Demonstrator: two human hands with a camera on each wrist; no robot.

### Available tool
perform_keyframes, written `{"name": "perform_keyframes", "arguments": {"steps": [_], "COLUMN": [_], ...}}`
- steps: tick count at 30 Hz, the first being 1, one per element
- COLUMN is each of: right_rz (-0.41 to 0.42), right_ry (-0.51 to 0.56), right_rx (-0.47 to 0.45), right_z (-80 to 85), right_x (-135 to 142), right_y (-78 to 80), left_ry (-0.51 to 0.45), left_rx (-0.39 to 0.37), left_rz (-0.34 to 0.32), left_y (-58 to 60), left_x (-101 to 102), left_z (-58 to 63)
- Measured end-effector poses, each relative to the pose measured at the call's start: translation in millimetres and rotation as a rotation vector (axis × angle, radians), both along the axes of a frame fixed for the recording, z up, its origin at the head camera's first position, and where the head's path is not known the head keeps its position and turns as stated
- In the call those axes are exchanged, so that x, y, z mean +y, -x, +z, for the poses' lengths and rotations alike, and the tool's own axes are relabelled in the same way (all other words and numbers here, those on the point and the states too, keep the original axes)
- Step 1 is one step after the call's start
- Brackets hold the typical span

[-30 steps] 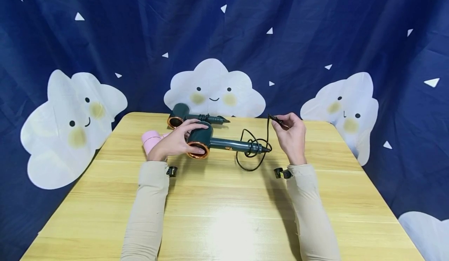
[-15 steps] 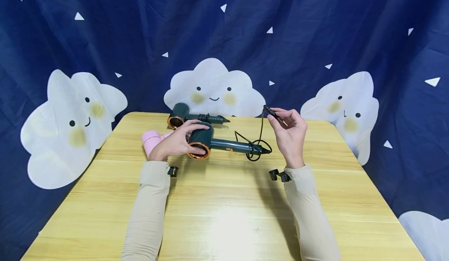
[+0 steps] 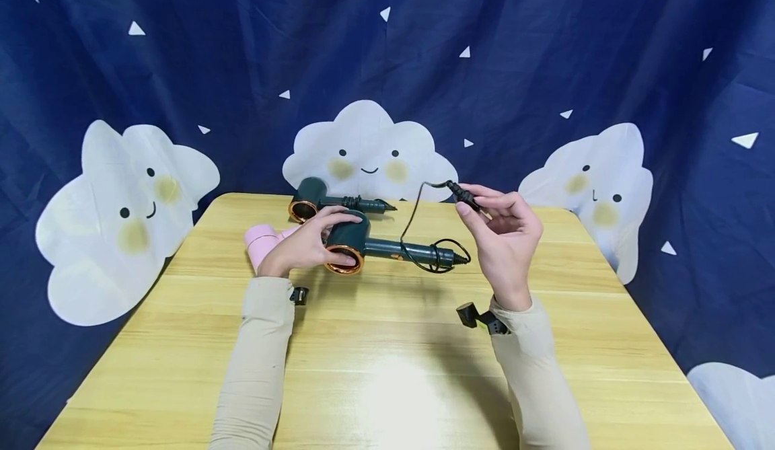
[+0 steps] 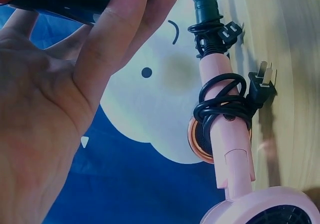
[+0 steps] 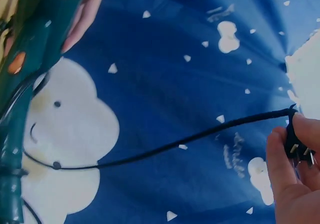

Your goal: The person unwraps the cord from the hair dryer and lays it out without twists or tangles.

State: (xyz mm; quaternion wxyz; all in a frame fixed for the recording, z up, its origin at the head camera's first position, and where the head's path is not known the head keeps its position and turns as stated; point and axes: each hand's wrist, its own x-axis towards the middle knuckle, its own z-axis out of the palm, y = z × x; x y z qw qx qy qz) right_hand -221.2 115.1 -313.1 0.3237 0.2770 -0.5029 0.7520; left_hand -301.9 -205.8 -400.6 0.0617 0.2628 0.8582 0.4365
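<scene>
1 pink hair dryer (image 3: 259, 243) lies furthest left on the table (image 3: 387, 342), partly hidden by the left hand (image 3: 299, 243). We see that hand's fingers and thumb curved widely round the head of the front green dryer (image 3: 381, 248), much as they were 1 second ago; the dryer seems raised off the wood. Behind it lies the rear green dryer (image 3: 329, 202). What has changed is the black cord (image 3: 417, 201): its loops hung wide below the handle's tip 1 second ago, and now it crosses the handle near the middle and arcs up to the plug (image 3: 463, 193), which has come slightly up and left. Thumb and fingers of the right hand (image 3: 508, 238) pinch that plug. We judge that more cord now lies against the handle and less slack hangs, though the wrap looks loose.
</scene>
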Motion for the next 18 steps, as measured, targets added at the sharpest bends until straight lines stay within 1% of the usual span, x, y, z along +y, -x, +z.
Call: {"name": "perform_keyframes", "arguments": {"steps": [3,6,9,13,18], "right_rz": [0.034,0.079,0.147,0.244,0.39], "right_ry": [0.023,0.04,0.051,0.059,0.091], "right_rx": [0.028,0.049,0.059,0.049,0.046], "right_z": [5.2,9.0,11.9,15.2,17.6], "right_x": [-0.7,0.3,3.3,8.9,18.8], "right_y": [-7.7,-13.7,-18.2,-21.7,-24.1], "left_ry": [-0.001,0.004,0.014,0.02,0.025], "left_rx": [0.0,0.017,0.04,0.056,0.068], "left_rz": [-0.001,0.008,0.025,0.043,0.057], "left_y": [0.7,0.6,0.2,-0.3,-0.2], "left_x": [0.8,0.4,-0.9,-3.6,-7.3], "left_z": [-0.4,-0.5,-0.1,0.5,-0.5]}}
